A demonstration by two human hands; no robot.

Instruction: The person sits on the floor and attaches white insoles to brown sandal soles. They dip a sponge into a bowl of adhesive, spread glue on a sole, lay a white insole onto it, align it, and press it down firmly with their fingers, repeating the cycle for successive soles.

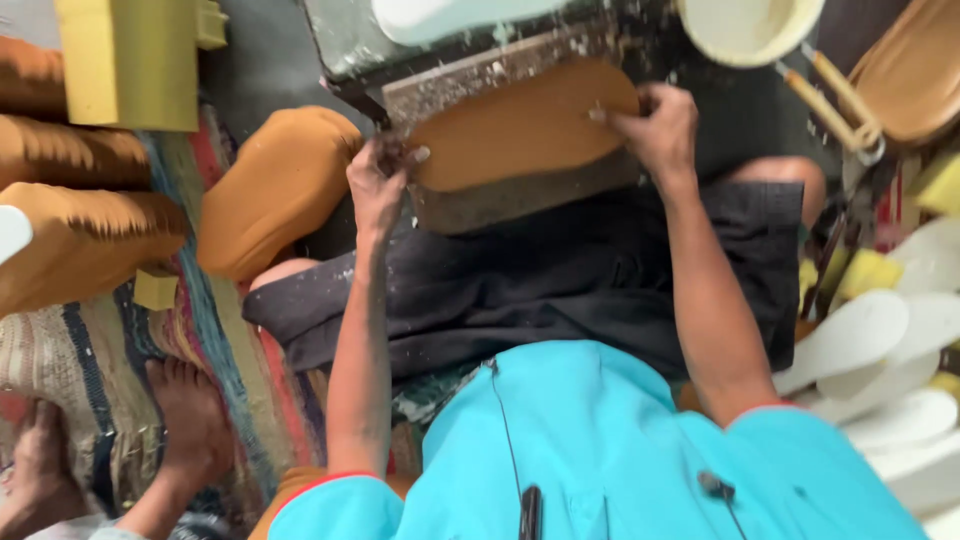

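Tan sole piece (520, 125) lies lengthwise across the work block (500, 205); left hand (380, 185) pinches its left end, right hand (655, 125) presses the right (both gripping closed).

One camera only, worn on the person's head, looks steeply down over the turquoise shirt (600, 440) at the bottom of the frame and the dark lap beyond it. It sits close: both forearms run up from the lower edge to the left hand (380, 185) and right hand (655, 125) in the upper middle. The view is blurred and tilted. A striped mat (120, 330) fills the lower left.
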